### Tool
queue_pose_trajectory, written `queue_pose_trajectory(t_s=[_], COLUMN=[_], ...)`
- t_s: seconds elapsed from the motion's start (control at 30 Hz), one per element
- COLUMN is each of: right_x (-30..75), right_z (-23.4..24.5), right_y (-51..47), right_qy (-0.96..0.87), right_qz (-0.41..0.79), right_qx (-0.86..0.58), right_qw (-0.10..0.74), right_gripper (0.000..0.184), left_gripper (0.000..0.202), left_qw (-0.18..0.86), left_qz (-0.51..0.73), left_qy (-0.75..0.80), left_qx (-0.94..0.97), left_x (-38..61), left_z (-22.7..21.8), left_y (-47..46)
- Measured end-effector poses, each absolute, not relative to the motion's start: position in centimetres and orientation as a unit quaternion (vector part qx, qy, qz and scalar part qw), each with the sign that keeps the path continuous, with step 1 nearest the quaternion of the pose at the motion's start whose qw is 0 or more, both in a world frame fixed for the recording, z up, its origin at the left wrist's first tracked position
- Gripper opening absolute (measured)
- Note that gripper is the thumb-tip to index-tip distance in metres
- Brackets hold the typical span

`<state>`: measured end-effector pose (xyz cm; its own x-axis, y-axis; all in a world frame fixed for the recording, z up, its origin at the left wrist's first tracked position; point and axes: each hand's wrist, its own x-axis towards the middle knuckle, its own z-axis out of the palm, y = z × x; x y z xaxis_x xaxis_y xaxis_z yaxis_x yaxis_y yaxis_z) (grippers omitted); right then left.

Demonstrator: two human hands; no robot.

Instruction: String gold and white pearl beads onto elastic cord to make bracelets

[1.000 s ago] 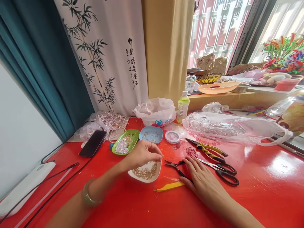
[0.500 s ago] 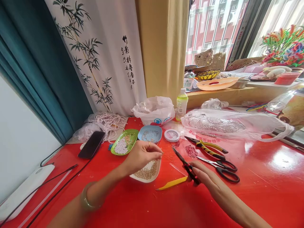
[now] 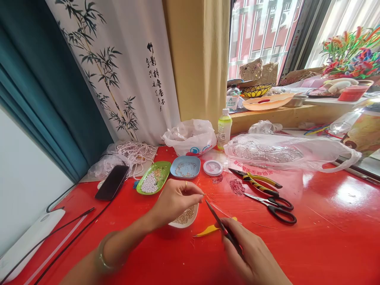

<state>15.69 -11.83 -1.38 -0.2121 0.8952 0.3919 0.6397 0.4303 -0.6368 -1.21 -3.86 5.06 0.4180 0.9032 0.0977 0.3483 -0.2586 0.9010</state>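
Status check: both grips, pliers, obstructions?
Left grip: pinching a tiny gold piece. Right grip: closed around dark pliers, nose pointing toward that piece. Yellow tool lying below the pliers, partly hidden.

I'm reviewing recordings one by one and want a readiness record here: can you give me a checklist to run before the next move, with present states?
1. Black pliers in the right hand: ok, gripped, tips toward the left hand.
2. Left fingertips pinched together: ok, thumb against finger.
3. Identity of the tiny piece at those fingertips: cannot tell, too small.
4. Plier jaws open or shut: cannot tell.
5. White dish fully in view: not ok, the left hand hides part of it.
6. Scissors away from both hands: ok, lying on the table.
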Motion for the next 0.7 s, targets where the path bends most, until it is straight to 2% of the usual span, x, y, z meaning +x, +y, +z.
queue_pose_trajectory(t_s=[0.43,0.7], right_x=[14.95,15.31], right_z=[-0.44,-0.78], right_y=[-12.32,-12.27], right_qy=[-0.722,-0.74], right_qz=[0.202,0.167], right_qx=[-0.557,-0.549], right_qw=[0.358,0.351], right_gripper=[0.017,0.018], left_gripper=[0.011,0.011], left_qw=[0.436,0.446], left_qz=[0.32,0.322], left_qy=[0.414,0.393], left_qx=[0.732,0.737], left_x=[-0.98,-0.91], left_z=[5.49,5.45], left_y=[-4.52,-4.48])
